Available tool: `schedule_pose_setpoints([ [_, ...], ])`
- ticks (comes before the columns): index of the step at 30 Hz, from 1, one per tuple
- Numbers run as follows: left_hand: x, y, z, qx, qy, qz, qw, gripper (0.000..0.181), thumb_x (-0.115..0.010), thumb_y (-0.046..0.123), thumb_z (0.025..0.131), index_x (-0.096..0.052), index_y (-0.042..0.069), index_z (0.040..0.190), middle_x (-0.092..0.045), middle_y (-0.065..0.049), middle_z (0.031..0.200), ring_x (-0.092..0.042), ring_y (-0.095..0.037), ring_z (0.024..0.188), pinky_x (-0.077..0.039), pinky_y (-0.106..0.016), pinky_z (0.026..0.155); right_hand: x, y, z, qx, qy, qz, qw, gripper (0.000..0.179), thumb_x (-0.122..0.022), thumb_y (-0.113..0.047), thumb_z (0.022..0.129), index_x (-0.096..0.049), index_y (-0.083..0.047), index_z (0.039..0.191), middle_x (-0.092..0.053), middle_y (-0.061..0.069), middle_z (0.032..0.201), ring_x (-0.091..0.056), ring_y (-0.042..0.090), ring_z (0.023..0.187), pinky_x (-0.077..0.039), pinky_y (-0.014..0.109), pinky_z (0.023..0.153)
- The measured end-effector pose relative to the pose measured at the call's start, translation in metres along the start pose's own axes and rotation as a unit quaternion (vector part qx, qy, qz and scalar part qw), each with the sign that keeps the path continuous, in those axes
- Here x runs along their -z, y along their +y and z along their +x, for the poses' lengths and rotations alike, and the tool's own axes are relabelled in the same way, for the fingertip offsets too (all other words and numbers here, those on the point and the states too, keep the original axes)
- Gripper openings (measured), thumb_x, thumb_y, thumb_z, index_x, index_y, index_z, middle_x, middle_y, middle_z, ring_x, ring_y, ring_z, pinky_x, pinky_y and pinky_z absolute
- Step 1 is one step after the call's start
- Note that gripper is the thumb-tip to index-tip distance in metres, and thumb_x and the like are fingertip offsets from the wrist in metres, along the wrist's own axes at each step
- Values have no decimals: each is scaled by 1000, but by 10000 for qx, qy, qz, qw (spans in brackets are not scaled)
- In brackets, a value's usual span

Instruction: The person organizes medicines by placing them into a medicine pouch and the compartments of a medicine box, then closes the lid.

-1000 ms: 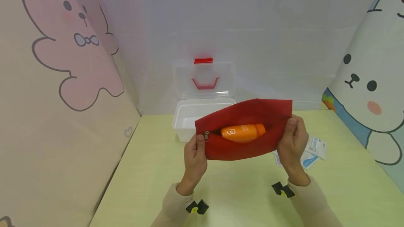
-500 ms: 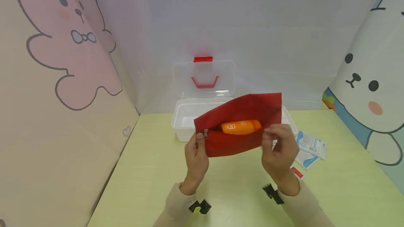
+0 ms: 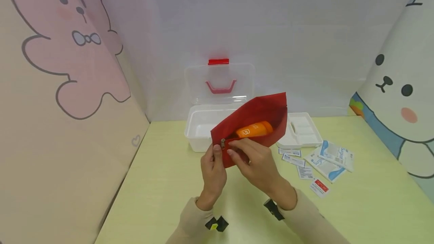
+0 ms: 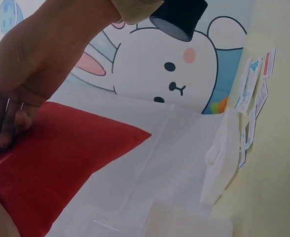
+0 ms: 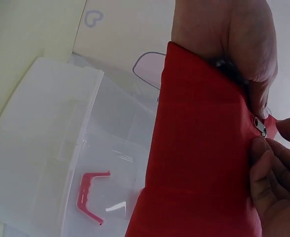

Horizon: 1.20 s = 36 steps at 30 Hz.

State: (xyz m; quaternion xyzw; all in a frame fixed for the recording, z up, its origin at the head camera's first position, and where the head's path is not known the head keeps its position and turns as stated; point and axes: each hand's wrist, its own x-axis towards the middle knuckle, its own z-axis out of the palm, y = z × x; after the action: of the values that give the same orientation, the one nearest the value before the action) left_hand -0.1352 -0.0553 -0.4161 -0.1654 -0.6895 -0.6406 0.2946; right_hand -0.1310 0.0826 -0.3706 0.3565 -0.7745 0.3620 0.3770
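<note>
A red zippered pouch (image 3: 253,114) is held up above the table, its mouth gaping. Inside it lies an orange bottle (image 3: 255,129) with white lettering; the pouch hides the bottle in both wrist views. My left hand (image 3: 213,172) grips the pouch's left end, thumb on the front beside the metal zipper pull (image 5: 260,126). My right hand (image 3: 259,165) reaches across the front of the pouch, fingers bent. Its thumb and index tips sit apart, right at the end of the zipper pull. In the left wrist view, the right hand (image 4: 26,84) is over the red fabric.
Behind the pouch stands a clear plastic box (image 3: 198,129), its lid (image 3: 220,82) raised with a red handle. A white divided tray (image 3: 303,129) lies to the right. Nearby are several small packets (image 3: 293,160), blue-and-white packages (image 3: 329,163) and a red-and-white sachet (image 3: 320,187).
My right hand has let go of the pouch's right end and moved left to the zipper pull. The left hand keeps its grip, and the pouch's right end has swung left and up.
</note>
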Motion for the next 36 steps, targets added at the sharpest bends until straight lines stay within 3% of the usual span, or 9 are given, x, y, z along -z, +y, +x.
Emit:
schedule_pose_setpoints([
  [8,-3,1,-4,-41,-139,-175,9997,28,-41,8,104,-67,0,110,-73,-16,96,-68,-11,85,-59,-30,76,-7,-1,2,-332,-67,-243,9991,30,-81,-7,76,-69,-3,103,-71,6,86,-62,13,71,-58,27,65],
  [16,-4,4,-5,129,-205,-344,9991,30,-39,11,105,-66,-3,104,-71,-19,92,-66,-9,85,-58,-29,76,-6,-6,4,-491,-178,-399,9978,30,-83,-9,75,-69,-3,101,-70,6,83,-62,14,70,-57,27,64],
  [24,-6,6,-7,15,-287,-356,9990,31,-38,11,106,-66,-1,99,-68,-16,86,-62,-9,80,-57,-29,71,-6,-6,5,-321,-100,-826,9960,27,-83,-10,74,-68,-3,95,-68,5,77,-60,13,66,-57,27,62],
  [30,-7,7,-8,-46,-309,-400,9987,29,-39,9,105,-66,0,103,-69,-17,86,-64,-9,80,-57,-29,71,-6,-7,5,-228,-74,-1061,9941,18,-77,-8,79,-67,-4,93,-69,6,79,-63,16,68,-60,31,67],
  [36,-7,7,-8,-209,-153,-354,9990,28,-42,11,105,-67,-1,109,-72,-18,92,-67,-9,83,-58,-29,72,-7,-9,4,-83,-27,-1038,9946,17,-61,-19,97,-63,-2,96,-67,8,79,-64,18,67,-60,33,68],
])
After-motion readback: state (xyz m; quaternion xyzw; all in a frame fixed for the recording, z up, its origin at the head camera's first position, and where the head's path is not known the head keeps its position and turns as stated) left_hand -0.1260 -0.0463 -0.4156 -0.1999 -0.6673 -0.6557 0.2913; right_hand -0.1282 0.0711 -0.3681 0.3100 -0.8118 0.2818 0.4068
